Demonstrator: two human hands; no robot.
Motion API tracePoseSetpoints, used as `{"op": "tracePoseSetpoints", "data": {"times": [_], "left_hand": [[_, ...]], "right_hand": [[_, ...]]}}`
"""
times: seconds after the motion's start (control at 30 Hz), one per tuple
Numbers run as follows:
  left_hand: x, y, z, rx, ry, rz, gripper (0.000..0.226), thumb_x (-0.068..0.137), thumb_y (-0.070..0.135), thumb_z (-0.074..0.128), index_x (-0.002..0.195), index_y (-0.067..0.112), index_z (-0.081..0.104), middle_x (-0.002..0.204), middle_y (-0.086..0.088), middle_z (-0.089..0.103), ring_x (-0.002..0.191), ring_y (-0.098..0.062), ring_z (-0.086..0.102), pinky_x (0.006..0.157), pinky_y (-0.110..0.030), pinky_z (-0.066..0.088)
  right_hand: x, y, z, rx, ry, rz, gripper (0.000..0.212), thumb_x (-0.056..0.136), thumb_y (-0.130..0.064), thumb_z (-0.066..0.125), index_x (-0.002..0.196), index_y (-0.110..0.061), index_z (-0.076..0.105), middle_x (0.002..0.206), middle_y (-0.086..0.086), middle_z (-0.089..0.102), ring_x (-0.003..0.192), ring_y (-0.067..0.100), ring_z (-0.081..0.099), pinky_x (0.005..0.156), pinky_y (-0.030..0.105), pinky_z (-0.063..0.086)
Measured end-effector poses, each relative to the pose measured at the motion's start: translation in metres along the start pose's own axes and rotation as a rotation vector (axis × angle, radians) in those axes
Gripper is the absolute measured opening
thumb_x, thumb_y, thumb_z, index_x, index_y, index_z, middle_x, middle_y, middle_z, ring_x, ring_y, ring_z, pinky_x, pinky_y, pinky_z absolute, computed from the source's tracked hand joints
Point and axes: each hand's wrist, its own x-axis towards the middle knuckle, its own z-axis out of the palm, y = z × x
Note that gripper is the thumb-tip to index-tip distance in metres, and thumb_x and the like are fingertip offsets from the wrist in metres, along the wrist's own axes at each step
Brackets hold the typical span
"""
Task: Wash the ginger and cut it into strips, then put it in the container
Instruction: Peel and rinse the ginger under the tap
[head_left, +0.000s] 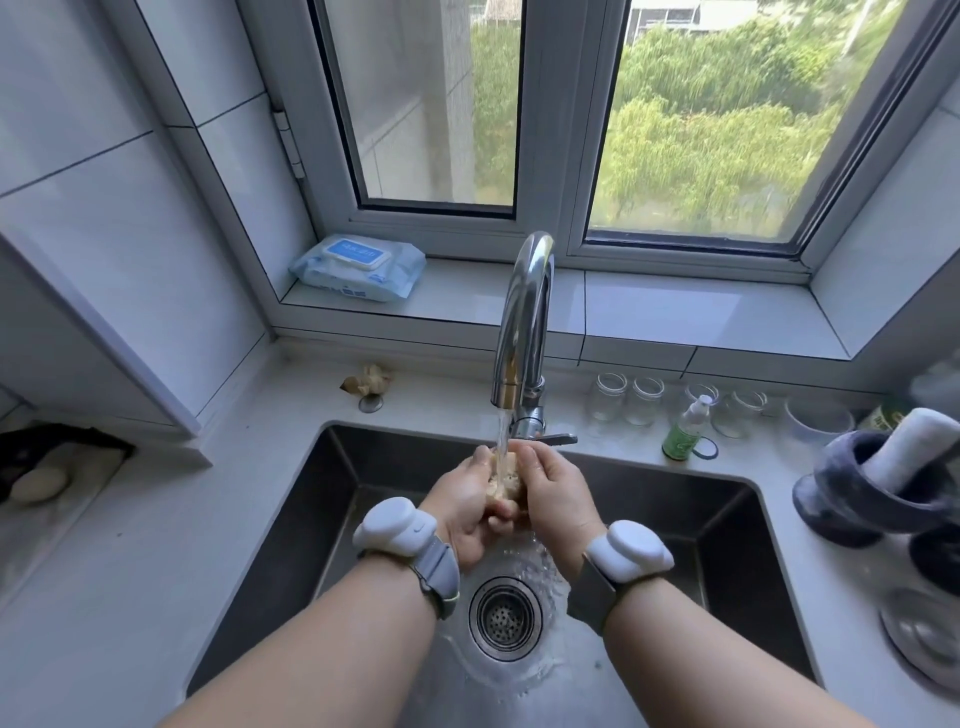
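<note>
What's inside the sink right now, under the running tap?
Inside the sink, both hands, left hand and right hand, grip the ginger under the faucet stream. Below lies the drain strainer, with water pooling. The forearms cover the sink's near floor.

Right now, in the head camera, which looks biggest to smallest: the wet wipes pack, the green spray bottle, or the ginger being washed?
1. Wet wipes pack
2. Green spray bottle
3. Ginger, though both hands hide much of it, so its place below the bottle is unsure.
</note>
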Motion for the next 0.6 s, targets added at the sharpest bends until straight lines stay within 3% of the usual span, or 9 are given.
{"op": "tracePoseSetpoints", "data": {"times": [0.1,0.17,0.23,0.33,0.43,0.53,0.6], "left_hand": [[-0.005,0.001,0.002,0.065,-0.075,0.044,0.027,0.105,0.017,0.03,0.101,0.015,0.057,0.068,-0.008,0.057,0.048,-0.012,0.048,0.04,-0.019,0.043],[-0.009,0.002,0.0,0.162,-0.149,0.108,0.03,0.101,0.001,0.033,0.095,0.017,0.058,0.065,-0.006,0.062,0.056,-0.014,0.054,0.06,-0.026,0.049],[-0.007,0.004,-0.004,0.32,-0.161,0.171,0.035,0.092,-0.009,0.04,0.098,0.022,0.056,0.072,-0.008,0.065,0.065,-0.021,0.062,0.072,-0.037,0.049],[-0.002,0.003,-0.008,0.678,-0.006,0.269,0.045,0.07,0.012,0.063,0.112,0.021,0.051,0.103,-0.01,0.066,0.095,-0.027,0.066,0.087,-0.048,0.053],[-0.003,0.003,-0.009,0.81,0.171,0.377,0.034,0.075,0.022,0.073,0.104,0.018,0.056,0.098,-0.002,0.067,0.093,-0.019,0.065,0.087,-0.041,0.054],[-0.003,0.002,-0.009,0.897,0.157,0.479,0.011,0.087,0.026,0.065,0.097,0.024,0.064,0.093,0.002,0.07,0.091,-0.017,0.066,0.085,-0.039,0.054],[-0.004,-0.001,-0.009,0.909,0.132,0.495,0.015,0.084,0.041,0.059,0.089,0.03,0.067,0.091,0.003,0.072,0.091,-0.019,0.067,0.084,-0.042,0.054]], "right_hand": [[0.001,0.001,0.0,0.062,0.001,0.054,0.03,0.105,-0.016,0.041,0.102,-0.026,0.07,0.078,0.002,0.065,0.05,0.008,0.053,0.047,0.027,0.052],[0.002,0.003,-0.005,0.042,-0.006,0.083,0.029,0.105,-0.019,0.043,0.106,-0.022,0.072,0.069,-0.001,0.065,0.051,0.007,0.053,0.053,0.028,0.05],[0.001,0.002,-0.009,0.067,-0.036,0.122,0.029,0.104,-0.028,0.045,0.111,-0.017,0.071,0.074,0.003,0.068,0.056,0.011,0.058,0.058,0.031,0.052],[-0.001,-0.001,-0.01,0.119,-0.091,0.14,0.026,0.102,-0.033,0.05,0.112,-0.017,0.068,0.094,0.005,0.071,0.068,0.012,0.065,0.062,0.028,0.056],[-0.002,-0.002,-0.012,0.147,-0.096,0.116,0.027,0.1,-0.034,0.054,0.113,-0.014,0.066,0.094,0.003,0.073,0.071,0.011,0.068,0.062,0.026,0.055],[-0.002,-0.004,-0.015,0.138,-0.08,0.074,0.025,0.097,-0.03,0.06,0.111,-0.01,0.065,0.092,0.006,0.074,0.074,0.015,0.07,0.063,0.027,0.056],[-0.003,-0.004,-0.014,0.095,-0.045,0.024,0.023,0.095,-0.024,0.063,0.107,-0.004,0.064,0.089,0.012,0.073,0.074,0.018,0.071,0.062,0.029,0.057]]}}
